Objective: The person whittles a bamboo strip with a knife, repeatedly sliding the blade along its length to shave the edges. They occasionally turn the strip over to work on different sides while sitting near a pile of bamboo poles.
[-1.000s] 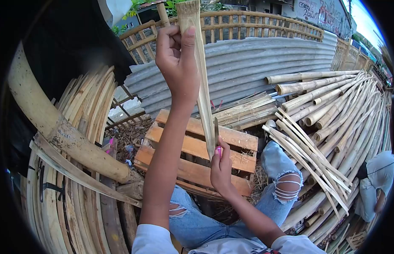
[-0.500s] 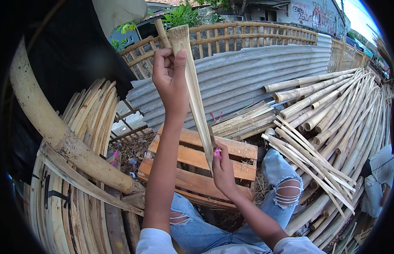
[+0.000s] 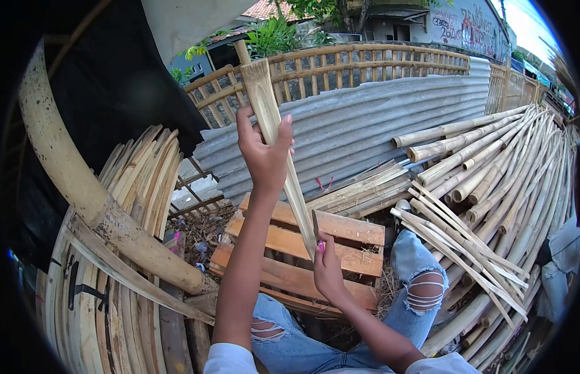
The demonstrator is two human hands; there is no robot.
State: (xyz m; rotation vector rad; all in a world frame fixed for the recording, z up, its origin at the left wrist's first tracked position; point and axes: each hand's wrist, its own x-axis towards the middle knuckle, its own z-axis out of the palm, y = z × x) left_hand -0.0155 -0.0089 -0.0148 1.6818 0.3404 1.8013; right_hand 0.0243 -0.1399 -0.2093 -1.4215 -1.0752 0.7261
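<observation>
A long split bamboo strip (image 3: 271, 109) slants from upper left down to the wooden slatted crate (image 3: 284, 240) before me. My left hand (image 3: 265, 153) is closed around its upper part, thumb on the right side and fingers behind and to the left. In my right hand (image 3: 329, 271) is a knife (image 3: 314, 224), its dark blade pointing up along the right edge of the strip's lower end. A bit of pink shows at the right thumb; the rest of the handle is hidden by the fingers.
Bamboo poles (image 3: 520, 162) fan out on the right, with loose split strips (image 3: 464, 249) on top. A thick bamboo post (image 3: 78, 168) leans at left beside stacked slats (image 3: 122, 299). Corrugated sheeting (image 3: 346, 124) stands behind. Part of another person (image 3: 561, 255) shows at far right.
My left hand has moved down and sits lower on the bamboo strip. The strip's top is also a little lower. My right hand with the knife has barely moved; the view has tilted slightly up.
</observation>
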